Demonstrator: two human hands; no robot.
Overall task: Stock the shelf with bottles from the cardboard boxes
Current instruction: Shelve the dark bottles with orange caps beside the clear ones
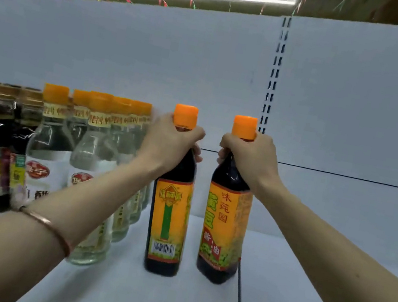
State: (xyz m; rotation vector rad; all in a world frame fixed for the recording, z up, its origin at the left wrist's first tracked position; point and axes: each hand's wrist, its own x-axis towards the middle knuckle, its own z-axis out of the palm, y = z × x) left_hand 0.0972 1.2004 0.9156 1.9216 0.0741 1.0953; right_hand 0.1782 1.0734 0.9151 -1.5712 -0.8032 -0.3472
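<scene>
- Left hand (168, 140) curled round neck of left bottle (168, 225); right hand (250, 157) likewise on right bottle (224, 229)
- Both upright on shelf (301, 288), just right of clear bottles (98, 173)
- Likely heavy, stiff, maybe breakable; necks under orange caps (185, 116) give surest hold

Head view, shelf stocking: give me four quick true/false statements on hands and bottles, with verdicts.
1. Each hand grips a dark bottle by the neck. True: left hand on the left dark bottle, right hand on the right dark bottle.
2. The held bottles have black caps. False: both caps are orange.
3. Clear bottles stand left of the held pair. True.
4. The held bottles lie flat on the shelf. False: both are upright.
</scene>
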